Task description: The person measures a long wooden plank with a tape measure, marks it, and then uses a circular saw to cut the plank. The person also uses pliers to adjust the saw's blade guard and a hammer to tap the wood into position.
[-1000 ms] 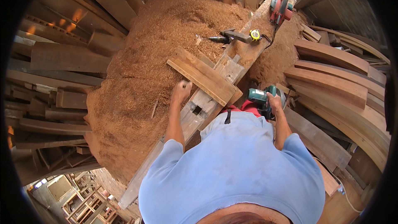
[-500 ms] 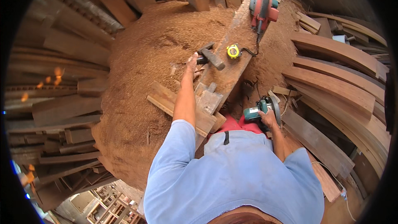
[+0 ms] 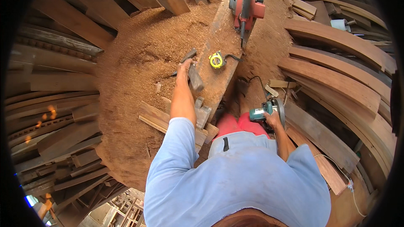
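My left hand (image 3: 184,66) reaches forward to the left edge of the sawdust-covered plank bench (image 3: 216,38). Its fingers close around a hammer (image 3: 195,78) with a grey metal head; part of the handle is hidden by the hand. Down beside my right leg, my right hand (image 3: 273,120) grips a green handheld circular saw (image 3: 261,112) with a round guard on its right side. On the bench, right of the hammer, lies a yellow tape measure (image 3: 217,59) with a dark strap. Farther along stands a red electric planer (image 3: 247,4).
Wood blocks and short boards (image 3: 153,115) lie by the bench's near end. Sawdust (image 3: 126,84) heaps over the floor at left. Long planks (image 3: 332,84) are stacked on the right, more boards (image 3: 67,80) on the left. A pale cord (image 3: 351,189) hangs at lower right.
My left hand and the hammer have shifted left, off toward the bench's left edge, and the hammer has turned. The whole view has also swung slightly. My right hand still holds the saw.
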A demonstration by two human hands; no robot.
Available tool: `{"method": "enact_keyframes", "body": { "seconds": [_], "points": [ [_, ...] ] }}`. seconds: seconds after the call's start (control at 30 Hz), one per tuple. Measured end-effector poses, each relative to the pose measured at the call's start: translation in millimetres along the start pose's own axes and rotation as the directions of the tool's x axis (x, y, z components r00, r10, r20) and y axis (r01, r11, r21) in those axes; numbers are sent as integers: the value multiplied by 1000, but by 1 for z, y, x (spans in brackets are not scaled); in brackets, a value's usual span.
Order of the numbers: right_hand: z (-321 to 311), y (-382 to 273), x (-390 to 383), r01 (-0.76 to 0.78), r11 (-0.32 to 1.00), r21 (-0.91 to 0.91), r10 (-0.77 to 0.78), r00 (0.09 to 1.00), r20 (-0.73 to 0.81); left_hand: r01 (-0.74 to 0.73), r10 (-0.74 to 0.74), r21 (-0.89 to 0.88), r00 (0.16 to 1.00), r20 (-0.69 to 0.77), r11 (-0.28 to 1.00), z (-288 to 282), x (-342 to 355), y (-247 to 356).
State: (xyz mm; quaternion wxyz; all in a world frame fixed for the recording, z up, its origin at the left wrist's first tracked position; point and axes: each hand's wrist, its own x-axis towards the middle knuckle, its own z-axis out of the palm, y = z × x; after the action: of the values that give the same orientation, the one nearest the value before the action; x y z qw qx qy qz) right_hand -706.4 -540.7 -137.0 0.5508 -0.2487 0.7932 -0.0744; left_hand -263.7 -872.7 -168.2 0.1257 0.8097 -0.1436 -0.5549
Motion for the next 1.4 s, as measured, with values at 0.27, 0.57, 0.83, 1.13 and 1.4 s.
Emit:
{"method": "enact_keyframes", "body": {
  "seconds": [0.27,0.57,0.83,1.13,1.4],
  "points": [
    [3,10,32,162,975,-155,-150,985,88,-358,367,125,928,-59,925,-24,13,-5],
    [-25,-98,-15,95,983,-159,-71,986,148,-588,619,368,784,43,720,-52,-50,124],
    [-38,-85,6,191,930,-313,-154,978,138,-463,631,718,774,43,519,-52,-66,144],
    [-47,-76,19,60,960,-275,-4,980,199,-17,187,958,982,-38,286,-57,-62,8],
    [-39,-71,38,271,851,-450,-209,961,184,-456,657,606,738,-152,652,-72,-112,-39]
  ]
}}
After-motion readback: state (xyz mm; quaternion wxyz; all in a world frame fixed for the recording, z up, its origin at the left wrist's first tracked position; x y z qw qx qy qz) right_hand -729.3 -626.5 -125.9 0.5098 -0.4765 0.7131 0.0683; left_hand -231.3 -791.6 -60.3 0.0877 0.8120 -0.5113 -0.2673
